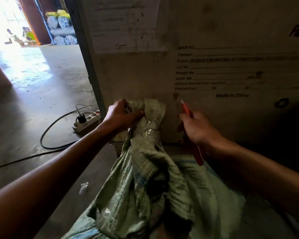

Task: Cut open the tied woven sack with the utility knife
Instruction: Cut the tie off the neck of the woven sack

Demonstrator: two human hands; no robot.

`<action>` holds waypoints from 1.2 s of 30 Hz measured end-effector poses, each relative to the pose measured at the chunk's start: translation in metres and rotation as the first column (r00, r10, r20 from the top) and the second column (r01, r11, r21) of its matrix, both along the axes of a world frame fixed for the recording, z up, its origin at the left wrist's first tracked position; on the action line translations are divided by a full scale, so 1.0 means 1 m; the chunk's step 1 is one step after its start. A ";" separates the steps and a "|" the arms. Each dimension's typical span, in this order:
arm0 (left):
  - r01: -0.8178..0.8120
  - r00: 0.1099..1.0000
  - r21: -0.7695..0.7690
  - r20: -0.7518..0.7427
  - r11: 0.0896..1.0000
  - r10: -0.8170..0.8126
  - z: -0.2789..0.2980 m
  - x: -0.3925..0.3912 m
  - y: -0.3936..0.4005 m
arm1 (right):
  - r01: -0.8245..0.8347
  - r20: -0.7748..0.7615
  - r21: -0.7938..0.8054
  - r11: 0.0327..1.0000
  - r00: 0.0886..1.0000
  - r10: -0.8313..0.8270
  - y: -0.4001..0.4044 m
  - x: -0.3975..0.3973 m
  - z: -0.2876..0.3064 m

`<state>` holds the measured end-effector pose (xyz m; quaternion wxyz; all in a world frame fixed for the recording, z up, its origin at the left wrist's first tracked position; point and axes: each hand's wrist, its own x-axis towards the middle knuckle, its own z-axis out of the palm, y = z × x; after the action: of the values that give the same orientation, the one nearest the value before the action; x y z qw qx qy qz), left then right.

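A pale green woven sack [145, 183] stands in front of me, its neck bunched and wound with clear tape [151, 132]. My left hand [122, 113] grips the gathered top of the neck and holds it upright. To the right of the neck, my right hand [197, 126] is closed around a red utility knife [186, 107]. Its blade tip points up and away from the sack, about a hand's width from the tied part. The knife's lower end sticks out below my fist.
A large wooden shipping crate [214, 66] with printed labels stands right behind the sack. A white power strip [86, 120] and black cables [47, 135] lie on the concrete floor at left. A scrap of clear plastic [83, 187] lies near the sack. People and stacked rolls are far off by the doorway.
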<state>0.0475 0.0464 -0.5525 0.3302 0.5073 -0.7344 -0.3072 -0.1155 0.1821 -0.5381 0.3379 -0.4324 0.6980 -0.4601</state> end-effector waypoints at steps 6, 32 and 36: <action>-0.034 0.998 -0.090 0.043 0.995 0.038 -0.001 -0.003 0.007 | -0.298 -0.178 0.312 0.902 0.914 0.364 0.008 0.015 0.007; 0.012 0.996 -0.242 0.085 0.970 0.008 0.001 -0.011 0.017 | -0.433 -0.185 0.449 0.782 0.811 0.555 0.024 0.007 0.006; 0.024 0.998 -0.201 0.069 0.979 -0.011 -0.002 -0.026 0.030 | -0.080 -0.182 0.337 0.938 0.972 0.148 0.039 -0.042 0.021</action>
<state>0.0217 0.0760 -0.5546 0.3524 0.4747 -0.7769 -0.2166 -0.1576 0.2214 -0.5175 0.3575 -0.4552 0.7694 -0.2702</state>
